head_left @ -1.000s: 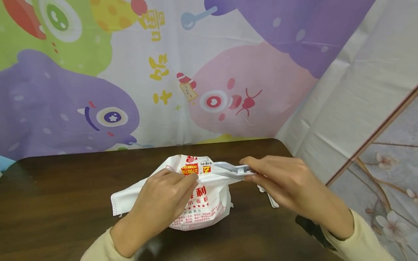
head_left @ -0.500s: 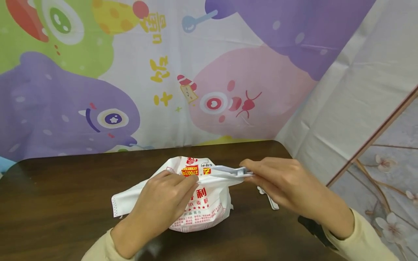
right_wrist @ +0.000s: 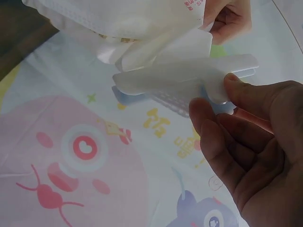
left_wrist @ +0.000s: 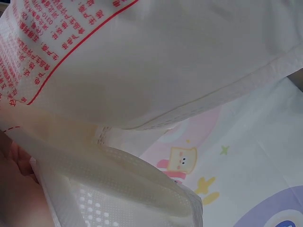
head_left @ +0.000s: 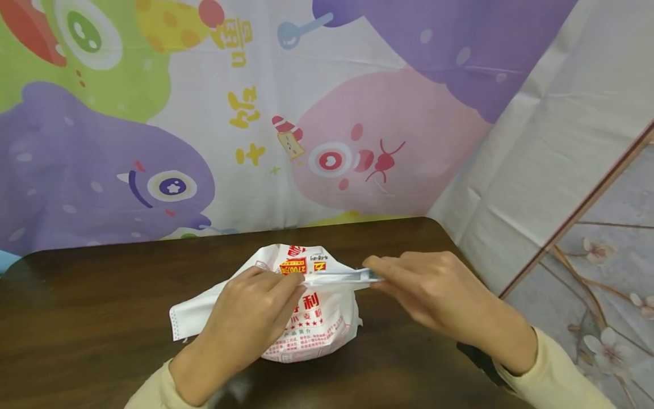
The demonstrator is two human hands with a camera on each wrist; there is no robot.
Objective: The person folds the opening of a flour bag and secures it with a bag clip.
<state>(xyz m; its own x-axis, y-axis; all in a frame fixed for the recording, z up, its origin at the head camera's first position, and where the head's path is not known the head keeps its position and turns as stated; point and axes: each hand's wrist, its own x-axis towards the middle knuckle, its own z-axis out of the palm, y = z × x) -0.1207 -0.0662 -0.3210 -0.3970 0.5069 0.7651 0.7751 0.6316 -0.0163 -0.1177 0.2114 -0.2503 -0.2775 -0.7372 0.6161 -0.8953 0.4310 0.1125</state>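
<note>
A white flour bag (head_left: 311,318) with red print stands on the table in the head view, its top folded flat. My left hand (head_left: 258,307) grips the folded top from the left; in the right wrist view part of this left hand (right_wrist: 232,21) shows behind the bag. A white plastic bag clip (right_wrist: 175,75) lies across the fold. Its right end is pinched between the thumb and fingers of my right hand (head_left: 429,289). The clip's two arms lie close along the fold. Bag material (left_wrist: 156,61) fills most of the left wrist view.
The dark wooden table (head_left: 102,307) ends at the back against a cartoon-printed cloth (head_left: 352,153). A pale panel with flower print (head_left: 608,346) stands on the right. The bag's loose end (head_left: 186,321) sticks out to the left.
My right hand has shifted slightly left and the clip's arms have drawn closer together. A small white utensil seen by the right hand is now hidden. The left hand keeps its grip.
</note>
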